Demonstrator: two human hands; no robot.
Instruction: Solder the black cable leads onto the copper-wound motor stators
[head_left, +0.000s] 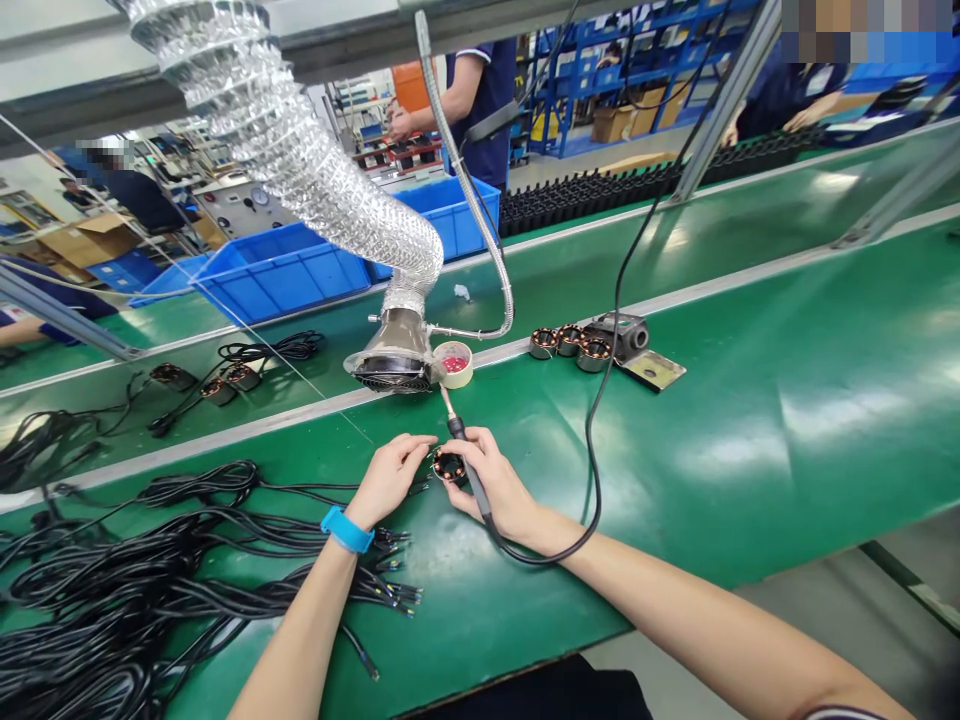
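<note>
My right hand (499, 490) is closed around a soldering iron (478, 487), whose tip points up and away toward the fume extractor hood. The same hand's thumb and fingers also rest against a small motor stator (450, 464) with copper windings. Just left of the stator is my left hand (386, 482), its thumb and forefinger pinched together by the stator's edge; what they hold is too small to make out. A blue band (347, 530) circles my left wrist. Black cables (225, 520) with stripped ends lie under and beside the left forearm.
A fume hood (397, 350) on a foil duct (337, 170) hangs ahead. Beside it sits a round tub (455, 364) with red contents. Several stators (594, 352) stand by a metal iron holder (626, 335). The iron's cord (598, 430) loops on the right. Blue bins (285, 270) and co-workers are beyond.
</note>
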